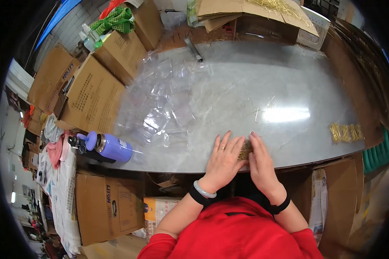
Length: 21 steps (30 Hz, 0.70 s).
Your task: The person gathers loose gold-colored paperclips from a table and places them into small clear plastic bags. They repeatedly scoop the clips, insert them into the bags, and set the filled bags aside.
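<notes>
At the table's near edge, a small bundle of thin gold-coloured wire pieces (pixel 245 150) sits between my two hands. My left hand (pixel 223 159) lies along its left side with fingers stretched and close together, pressing against it. From the other side, my right hand (pixel 262 165) presses on the bundle, its fingers pointing away from me. The hands cover much of the bundle's lower part. Several loose gold wire pieces (pixel 260 111) are scattered on the table beyond my hands. Near the right edge, several similar gold bundles (pixel 346 133) lie side by side in a row.
Many clear plastic cases (pixel 170 101) spread over the left of the grey table (pixel 229 82). A purple bottle (pixel 116 148) lies at the near left corner, beside cardboard boxes (pixel 92 98). A metal tube (pixel 193 50) rests at the back, before a cardboard box holding gold wire (pixel 274 5).
</notes>
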### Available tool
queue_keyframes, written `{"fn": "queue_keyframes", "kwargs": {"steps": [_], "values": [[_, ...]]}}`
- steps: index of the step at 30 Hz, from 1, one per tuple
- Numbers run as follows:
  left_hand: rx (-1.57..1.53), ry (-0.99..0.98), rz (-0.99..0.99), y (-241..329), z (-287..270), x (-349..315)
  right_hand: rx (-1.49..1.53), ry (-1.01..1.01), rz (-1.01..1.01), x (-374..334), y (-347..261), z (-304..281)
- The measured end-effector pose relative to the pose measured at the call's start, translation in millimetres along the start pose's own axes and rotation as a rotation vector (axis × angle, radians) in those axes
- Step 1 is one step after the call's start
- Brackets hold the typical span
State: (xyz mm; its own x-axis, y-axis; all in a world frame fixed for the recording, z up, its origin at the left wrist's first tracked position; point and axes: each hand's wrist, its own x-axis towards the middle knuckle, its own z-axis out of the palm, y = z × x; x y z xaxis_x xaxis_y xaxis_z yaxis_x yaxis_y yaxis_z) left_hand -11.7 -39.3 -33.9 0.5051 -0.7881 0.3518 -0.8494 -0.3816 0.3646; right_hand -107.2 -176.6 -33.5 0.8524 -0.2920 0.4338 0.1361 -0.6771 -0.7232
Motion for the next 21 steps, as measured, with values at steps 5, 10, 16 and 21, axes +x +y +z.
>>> {"fn": "queue_keyframes", "kwargs": {"steps": [5,10,16,21], "values": [[-0.028,0.019,0.009,1,-2,-1,-0.035,0.025,0.028,13,9,-15],[-0.070,0.060,0.013,3,0,-1,-0.239,-0.147,-0.117,26,26,-40],[-0.077,0.034,0.047,-1,-1,-3,-0.218,-0.273,-0.234,51,27,-47],[-0.107,0.045,0.024,4,-5,-2,-0.396,-0.365,-0.026,43,4,-43]]}}
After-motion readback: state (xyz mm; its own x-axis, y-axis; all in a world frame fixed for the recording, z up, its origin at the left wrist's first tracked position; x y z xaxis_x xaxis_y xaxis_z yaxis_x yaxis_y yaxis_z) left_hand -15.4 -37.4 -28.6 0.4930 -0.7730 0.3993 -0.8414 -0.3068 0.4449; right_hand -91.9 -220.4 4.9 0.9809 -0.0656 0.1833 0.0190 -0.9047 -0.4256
